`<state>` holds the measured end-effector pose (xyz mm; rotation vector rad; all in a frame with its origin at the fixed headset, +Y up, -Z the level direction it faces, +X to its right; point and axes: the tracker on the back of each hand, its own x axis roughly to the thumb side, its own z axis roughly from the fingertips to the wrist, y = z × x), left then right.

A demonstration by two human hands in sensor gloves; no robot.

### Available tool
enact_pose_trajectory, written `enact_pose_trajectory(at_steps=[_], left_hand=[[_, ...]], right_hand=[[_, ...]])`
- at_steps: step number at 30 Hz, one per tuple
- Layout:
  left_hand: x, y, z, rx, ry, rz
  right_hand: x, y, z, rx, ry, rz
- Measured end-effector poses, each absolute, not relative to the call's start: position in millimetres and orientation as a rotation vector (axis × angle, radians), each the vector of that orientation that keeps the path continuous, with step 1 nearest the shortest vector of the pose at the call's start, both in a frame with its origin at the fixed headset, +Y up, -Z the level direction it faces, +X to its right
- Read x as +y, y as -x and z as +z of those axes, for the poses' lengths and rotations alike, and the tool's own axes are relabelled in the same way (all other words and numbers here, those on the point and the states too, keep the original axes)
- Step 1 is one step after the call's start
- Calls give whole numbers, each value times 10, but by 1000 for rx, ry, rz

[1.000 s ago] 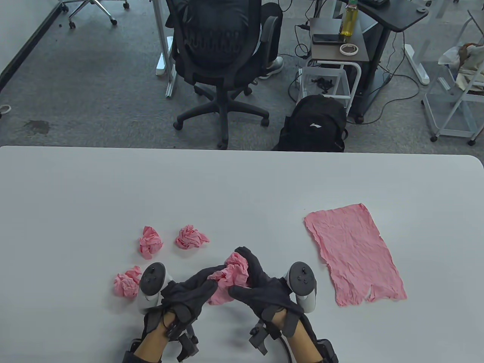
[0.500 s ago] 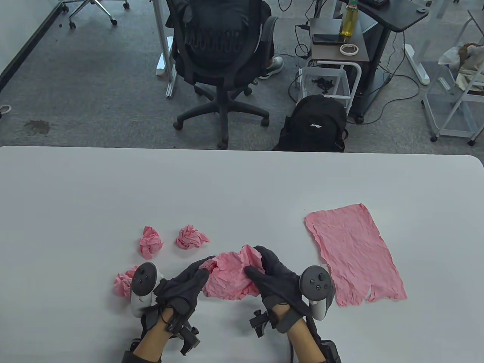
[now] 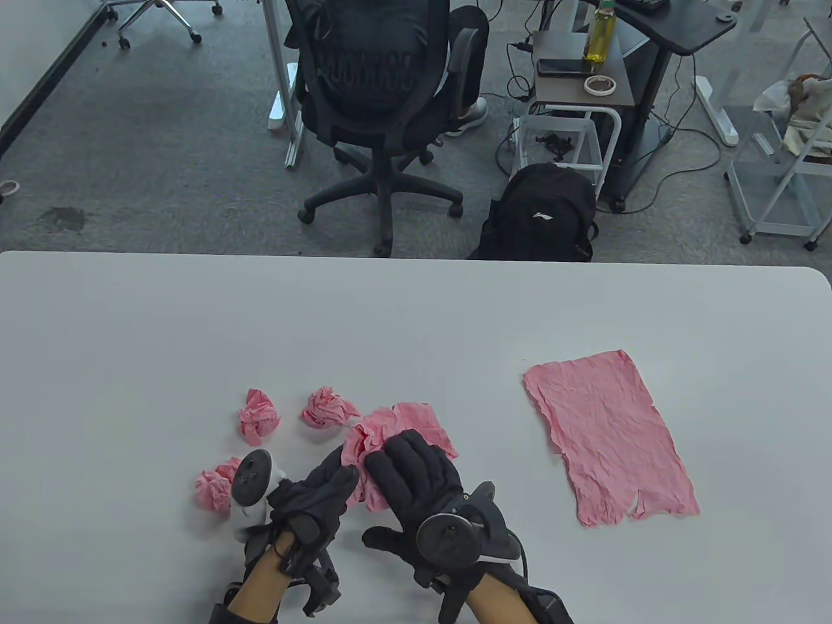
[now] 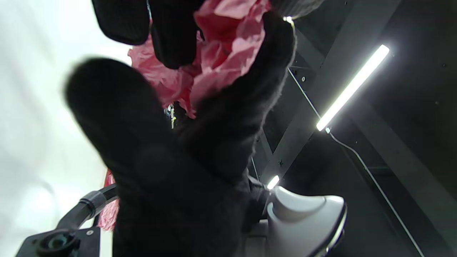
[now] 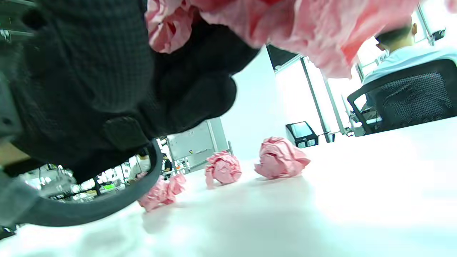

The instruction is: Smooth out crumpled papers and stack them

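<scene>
- Half-opened pink crumpled paper sheet lies near the front edge of the white surface, between the two hands and just right of the paper balls.
- Right hand, black glove, lies palm down on the sheet with fingers straight and spread, pressing it against the surface; its tracker faces up.
- Left hand is at the sheet's left edge; in the left wrist view its thumb and fingers curl round a bunched fold of the pink paper, so it grips the sheet.
- Three pink crumpled paper balls sit apart from one another left of the sheet: far-left ball, middle ball, near ball beside the left tracker.
- Flattened pink paper sheet lies well to the right, wrinkled, with a small tear at its near edge.
</scene>
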<state>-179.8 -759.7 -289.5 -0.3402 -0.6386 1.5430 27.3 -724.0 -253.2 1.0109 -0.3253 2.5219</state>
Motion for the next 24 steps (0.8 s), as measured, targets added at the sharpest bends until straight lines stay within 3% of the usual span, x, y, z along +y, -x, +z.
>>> enact_pose_trajectory(at_steps=[2,8,12,19,21,24], left_hand=[[-7598,1799,-2897,-615,315,1464],[-7542,1840,-2886,-549,202,1336],[-7469,1955,-2888,-457,24,1101],[-7392,1977,-2869,-423,-27,804],[-7404,2000,-2871,-415,-4,862],[-7456,2059,-2917,-417,92,1144]], right_hand=[[-7185,-372,-2560,-451,-911,2384],[-7122,-820,-2730,-501,-574,2013],[-7176,-1151,-2871,-393,-337,1793],[-7227,-1438,-2942,-423,-208,1722],[-7224,-1481,-2934,-424,-182,1743],[-7223,-1555,-2946,-464,-124,1788]])
